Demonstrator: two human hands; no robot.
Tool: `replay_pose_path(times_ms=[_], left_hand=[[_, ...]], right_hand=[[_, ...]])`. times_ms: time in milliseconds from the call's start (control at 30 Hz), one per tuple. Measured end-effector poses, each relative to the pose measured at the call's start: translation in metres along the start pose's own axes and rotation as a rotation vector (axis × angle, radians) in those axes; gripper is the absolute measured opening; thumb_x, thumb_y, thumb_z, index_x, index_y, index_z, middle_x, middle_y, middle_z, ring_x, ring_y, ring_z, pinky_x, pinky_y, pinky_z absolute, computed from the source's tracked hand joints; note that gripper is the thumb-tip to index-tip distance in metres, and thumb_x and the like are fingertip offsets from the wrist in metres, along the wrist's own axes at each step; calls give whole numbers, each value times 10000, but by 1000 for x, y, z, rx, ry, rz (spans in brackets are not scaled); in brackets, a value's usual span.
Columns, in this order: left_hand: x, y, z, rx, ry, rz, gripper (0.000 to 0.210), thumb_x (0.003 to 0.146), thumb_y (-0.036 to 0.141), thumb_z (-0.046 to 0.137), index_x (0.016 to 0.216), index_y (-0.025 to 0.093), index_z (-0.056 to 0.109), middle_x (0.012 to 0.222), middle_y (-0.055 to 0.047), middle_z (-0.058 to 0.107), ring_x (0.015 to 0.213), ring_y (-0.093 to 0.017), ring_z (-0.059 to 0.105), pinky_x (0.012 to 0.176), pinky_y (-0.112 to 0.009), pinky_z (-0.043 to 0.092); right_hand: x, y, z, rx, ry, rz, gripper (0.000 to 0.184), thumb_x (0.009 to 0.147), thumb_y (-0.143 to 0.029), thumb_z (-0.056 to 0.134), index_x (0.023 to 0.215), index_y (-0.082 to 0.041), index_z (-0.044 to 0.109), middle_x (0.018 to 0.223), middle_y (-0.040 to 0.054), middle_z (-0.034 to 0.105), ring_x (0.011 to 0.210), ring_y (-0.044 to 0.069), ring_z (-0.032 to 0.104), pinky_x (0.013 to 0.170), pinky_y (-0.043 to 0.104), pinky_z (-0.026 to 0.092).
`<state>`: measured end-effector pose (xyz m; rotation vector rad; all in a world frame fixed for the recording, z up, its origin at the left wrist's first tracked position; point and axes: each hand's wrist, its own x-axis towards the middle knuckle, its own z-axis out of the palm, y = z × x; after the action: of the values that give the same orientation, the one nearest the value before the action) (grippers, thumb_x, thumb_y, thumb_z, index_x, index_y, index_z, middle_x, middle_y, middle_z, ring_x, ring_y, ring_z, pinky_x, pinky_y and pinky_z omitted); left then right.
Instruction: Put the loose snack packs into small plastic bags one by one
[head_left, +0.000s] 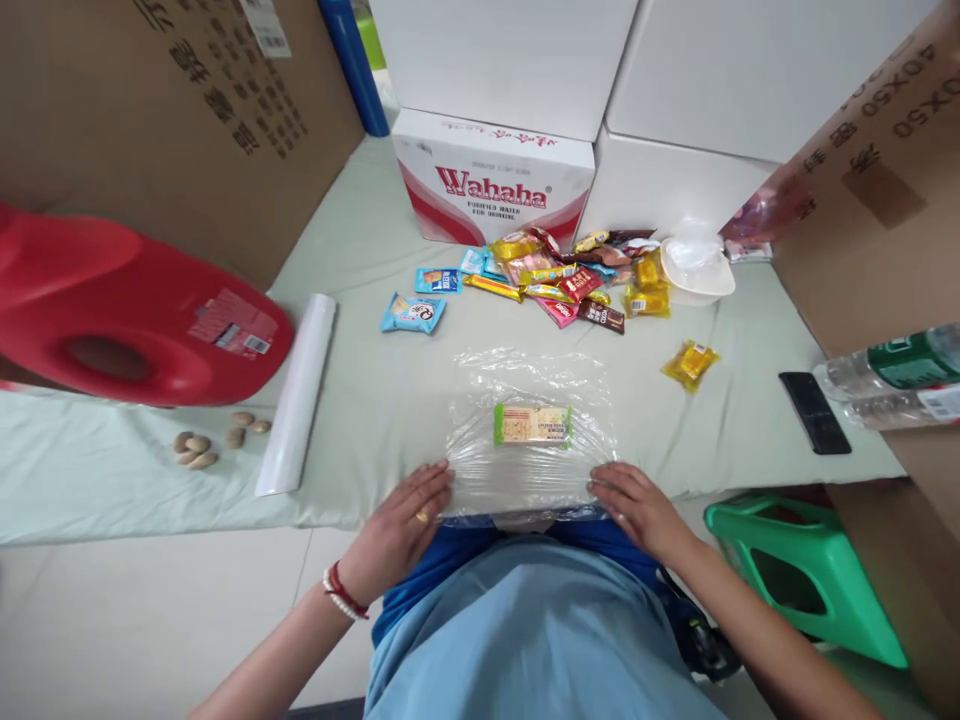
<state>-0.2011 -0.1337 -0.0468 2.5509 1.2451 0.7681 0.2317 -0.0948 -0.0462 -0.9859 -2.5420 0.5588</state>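
A sheet of clear plastic wrap (517, 482) lies spread on the cloth in front of me, creased and drawn into fine lines across its near half. On top of it rests a green-and-cream packet of biscuits (531, 425), lying flat. My left hand (411, 512) touches the left edge of the wrap near the table's front, fingers stretched out and together. At the opposite edge, my right hand (634, 500) lies with its fingers extended on the wrap. The undersides of both hands are hidden. The wrap's near end hangs over the table edge.
Behind the wrap is a pile of snack packets (562, 280) beside a white bowl (697, 280). A white roll (298, 395), several brown nut-like pieces (196, 443) and a red jug (150, 310) stand left. A phone (814, 412) and bottles (900, 365) lie right.
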Motion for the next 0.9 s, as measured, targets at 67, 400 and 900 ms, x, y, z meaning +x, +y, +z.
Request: replay_pose_path(times_ms=[67, 400, 900], left_hand=[[4, -6, -9, -130, -21, -99, 226, 1031, 161, 529, 1184, 212, 687, 1345, -112, 729, 1361, -240, 637, 1154, -415, 561], [101, -71, -32, -319, -165, -561, 308, 963, 488, 553, 998, 226, 711, 1113, -91, 792, 1029, -282, 745, 999, -444, 594], [146, 32, 29, 188, -30, -119, 380, 1013, 145, 453, 1300, 225, 689, 1331, -108, 721, 1262, -294, 625, 1003, -484, 512]], right_hand=[[14, 4, -12, 152, -13, 53, 327, 1067, -237, 516, 1304, -302, 732, 1236, 101, 767, 1187, 245, 686, 1046, 468, 573], [118, 43, -55, 214, 24, 507, 296, 1003, -310, 532, 1122, -196, 778, 1020, 53, 797, 913, 214, 723, 871, 331, 558], [262, 54, -33, -202, -230, 261, 503, 949, -352, 726, 1394, -127, 652, 1265, 162, 688, 1210, 309, 553, 1002, 368, 420]])
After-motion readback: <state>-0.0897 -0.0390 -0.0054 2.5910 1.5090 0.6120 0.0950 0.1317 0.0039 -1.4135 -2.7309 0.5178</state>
